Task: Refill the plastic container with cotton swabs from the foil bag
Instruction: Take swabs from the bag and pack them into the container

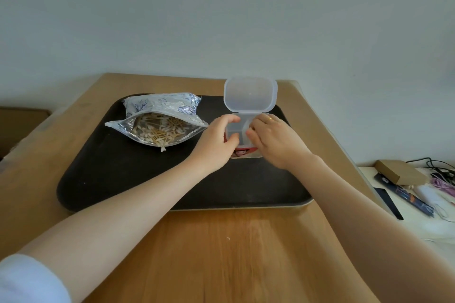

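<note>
A clear plastic container (240, 131) stands on the dark tray (118, 170), right of centre, with its hinged lid (250, 95) flipped up and open behind it. The inside looks empty. My left hand (216, 144) curls round the container's left side. My right hand (273, 140) grips its right side, fingers at the rim. A red label shows low on the front, between my hands. The silver foil bag (162, 112) lies open on the tray's left, its mouth facing me, with several wooden cotton swabs (158, 129) inside and one (162, 148) poking out over the edge.
The tray sits on a wooden table (221, 248) against a pale wall. To the right, a lower white surface holds a cardboard box (400, 171), cables and small packets. A brown box (17, 128) stands at the far left.
</note>
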The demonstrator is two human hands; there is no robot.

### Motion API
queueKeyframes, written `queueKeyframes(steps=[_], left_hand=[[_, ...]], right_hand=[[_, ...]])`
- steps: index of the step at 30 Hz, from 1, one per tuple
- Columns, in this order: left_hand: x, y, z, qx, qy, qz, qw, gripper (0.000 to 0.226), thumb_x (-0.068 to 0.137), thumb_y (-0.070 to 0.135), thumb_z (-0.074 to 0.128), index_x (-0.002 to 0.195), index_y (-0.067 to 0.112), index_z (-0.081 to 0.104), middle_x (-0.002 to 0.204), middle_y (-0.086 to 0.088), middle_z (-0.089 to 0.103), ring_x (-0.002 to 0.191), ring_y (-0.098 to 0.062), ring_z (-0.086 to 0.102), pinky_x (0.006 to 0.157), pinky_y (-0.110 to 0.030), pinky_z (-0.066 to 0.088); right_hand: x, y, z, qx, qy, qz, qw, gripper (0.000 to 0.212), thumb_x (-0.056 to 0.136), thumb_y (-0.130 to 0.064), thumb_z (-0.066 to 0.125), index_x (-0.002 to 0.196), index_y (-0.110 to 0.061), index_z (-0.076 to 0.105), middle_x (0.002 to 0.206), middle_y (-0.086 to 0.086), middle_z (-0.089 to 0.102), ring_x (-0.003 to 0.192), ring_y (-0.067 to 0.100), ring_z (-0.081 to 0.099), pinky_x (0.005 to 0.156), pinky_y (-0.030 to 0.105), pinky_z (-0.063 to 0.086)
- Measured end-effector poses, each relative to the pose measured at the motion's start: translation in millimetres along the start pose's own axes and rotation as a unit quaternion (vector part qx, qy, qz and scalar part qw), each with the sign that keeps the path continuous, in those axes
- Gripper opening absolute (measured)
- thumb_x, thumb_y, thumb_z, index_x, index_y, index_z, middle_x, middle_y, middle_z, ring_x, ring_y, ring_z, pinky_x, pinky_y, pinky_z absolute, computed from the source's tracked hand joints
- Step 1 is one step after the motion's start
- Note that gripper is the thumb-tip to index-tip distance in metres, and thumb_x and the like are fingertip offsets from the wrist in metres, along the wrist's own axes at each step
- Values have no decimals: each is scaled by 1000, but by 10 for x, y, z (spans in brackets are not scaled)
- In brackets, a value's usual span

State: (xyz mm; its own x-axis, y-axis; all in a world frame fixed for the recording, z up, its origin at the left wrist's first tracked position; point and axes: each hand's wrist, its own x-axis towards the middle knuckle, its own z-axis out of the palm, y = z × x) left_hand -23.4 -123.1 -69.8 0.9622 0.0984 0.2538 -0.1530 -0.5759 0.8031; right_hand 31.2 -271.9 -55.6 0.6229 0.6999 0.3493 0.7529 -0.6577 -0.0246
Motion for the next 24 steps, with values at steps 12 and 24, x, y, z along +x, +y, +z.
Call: queueKeyframes(steps=[12,24], left_hand=[[-62,-229,-728,157,78,109,978,22,92,19,51,110,11,61,97,-1,65,91,-15,59,84,-28,47],[-131,-702,-1487,439,45,109,891,53,85,-4,51,135,11,46,143,-7,42,109,-33,55,68,-38,49]], right_hand=[[293,-145,37,-74,19,88,993,26,96,-23,43,113,-7,54,115,12,56,103,27,54,85,39,48],[644,-1253,361,60,-63,-12,996,22,94,-10,46,113,-7,56,112,10,58,100,27,56,78,37,51]])
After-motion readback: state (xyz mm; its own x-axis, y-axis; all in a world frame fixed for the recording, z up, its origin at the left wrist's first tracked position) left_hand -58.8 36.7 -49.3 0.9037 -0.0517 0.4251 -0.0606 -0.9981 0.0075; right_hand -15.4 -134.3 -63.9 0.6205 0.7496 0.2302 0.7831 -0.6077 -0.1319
